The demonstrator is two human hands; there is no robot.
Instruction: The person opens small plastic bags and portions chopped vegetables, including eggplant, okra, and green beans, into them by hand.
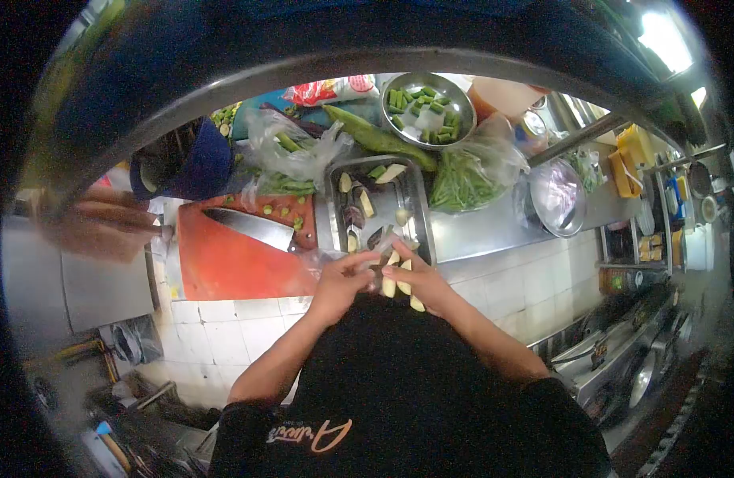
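Note:
My left hand (345,280) is closed on a thin clear plastic bag (386,238), near the front edge of a metal tray (330,199). Beside it, my right hand (424,285) grips several pale cut vegetable sticks (404,275), which look like eggplant; some poke out below the fingers. Whether those sticks are inside the bag, I cannot tell. More pale pieces with dark skin (367,204) lie in the tray. Left of the tray, a knife (251,229) rests on a red cutting board (231,267), near small green pieces (285,211).
Behind the tray lie a long green gourd-like vegetable (375,134) and a steel bowl of cut green pieces (429,110). Bagged green vegetables (466,179) sit to the right, near another metal bowl (558,197). A metal bar (343,62) crosses overhead. A blurred brown shape (100,223) is at left.

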